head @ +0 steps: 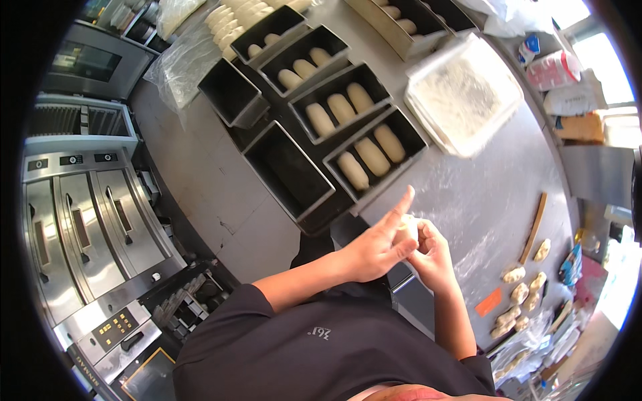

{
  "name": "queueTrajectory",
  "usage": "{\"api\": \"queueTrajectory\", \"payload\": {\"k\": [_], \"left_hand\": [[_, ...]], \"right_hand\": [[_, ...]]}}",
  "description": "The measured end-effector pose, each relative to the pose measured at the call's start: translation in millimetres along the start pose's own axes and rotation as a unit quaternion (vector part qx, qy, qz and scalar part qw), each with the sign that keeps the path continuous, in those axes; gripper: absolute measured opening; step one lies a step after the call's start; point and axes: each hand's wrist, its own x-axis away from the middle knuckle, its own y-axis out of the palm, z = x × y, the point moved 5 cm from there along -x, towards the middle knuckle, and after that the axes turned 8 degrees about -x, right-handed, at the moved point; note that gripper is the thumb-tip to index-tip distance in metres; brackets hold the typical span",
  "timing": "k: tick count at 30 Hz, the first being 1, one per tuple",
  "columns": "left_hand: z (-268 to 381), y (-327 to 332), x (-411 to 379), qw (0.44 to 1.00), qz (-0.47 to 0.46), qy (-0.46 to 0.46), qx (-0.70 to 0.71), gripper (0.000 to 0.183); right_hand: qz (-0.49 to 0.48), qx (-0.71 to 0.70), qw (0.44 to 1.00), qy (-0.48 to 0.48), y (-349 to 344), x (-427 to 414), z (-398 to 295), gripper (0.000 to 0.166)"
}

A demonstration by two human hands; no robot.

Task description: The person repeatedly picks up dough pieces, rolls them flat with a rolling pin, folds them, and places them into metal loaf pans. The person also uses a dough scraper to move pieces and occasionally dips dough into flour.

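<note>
My left hand and my right hand meet over the table's front edge. Between them they hold a small pale dough piece, partly covered by fingers. The left index finger points outward beyond it. Just past my hands stands a dark loaf pan with three dough rolls lying side by side. Behind it another loaf pan also holds three rolls. To their left lies a bare loaf pan, and a further bare pan sits beyond that.
A white tub of flour stands at the back right. On the right side of the metal table are a wooden stick, an orange scraper and several lumpy dough pieces. Steel deck ovens line the left.
</note>
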Motion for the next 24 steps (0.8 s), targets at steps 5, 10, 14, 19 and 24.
{"api": "queueTrajectory", "payload": {"k": [5, 10, 14, 19, 24], "left_hand": [[22.2, -175.8, -2.7, 0.981, 0.182, 0.060, 0.016, 0.069], [-11.8, -323.5, 40.0, 0.952, 0.303, -0.037, 0.032, 0.029], [-42.0, -387.8, 87.6, 0.918, 0.392, -0.056, 0.017, 0.027], [-67.8, -401.6, 107.8, 0.902, 0.404, -0.107, 0.105, 0.027], [-72.1, -398.9, 104.8, 0.907, 0.376, -0.102, 0.161, 0.026]], "right_hand": [[-0.055, 0.038, 0.997, -0.029, 92.0, -122.8, -85.7, 0.056], [-0.019, 0.294, 0.936, -0.192, 206.0, -293.9, -176.3, 0.037], [0.023, 0.537, 0.797, -0.276, 277.3, -440.3, -200.5, 0.039], [0.022, 0.737, 0.657, -0.161, 317.3, -551.5, -165.9, 0.029], [0.015, 0.783, 0.614, -0.103, 319.1, -587.5, -123.9, 0.019]]}}
